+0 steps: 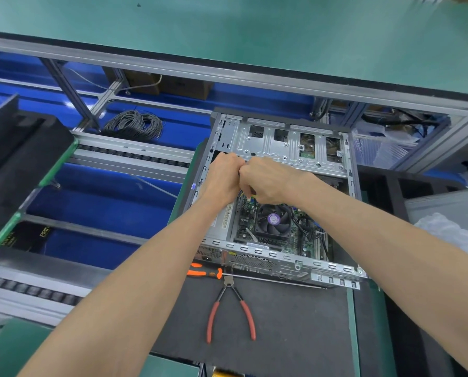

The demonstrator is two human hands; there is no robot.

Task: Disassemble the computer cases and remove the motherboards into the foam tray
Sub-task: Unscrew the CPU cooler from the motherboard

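Observation:
An open grey computer case (284, 142) lies on a dark mat, its side panel off. Inside sits the green motherboard (303, 240) with a black CPU fan (274, 221) bearing a purple label. My left hand (223, 176) and my right hand (265, 180) meet inside the case just below the metal drive cage, fingers curled tightly. They seem to grip cabling near the board's far edge, but the hands hide what they hold. A black foam tray (18, 148) stands at the left.
Red-handled pliers (230, 308) and an orange-handled screwdriver (204, 272) with a long shaft lie on the dark mat (295, 330) in front of the case. A coil of grey cable (135, 125) rests at the back on blue shelving. Roller rails run left. Clear plastic wrap (450, 232) lies at the right.

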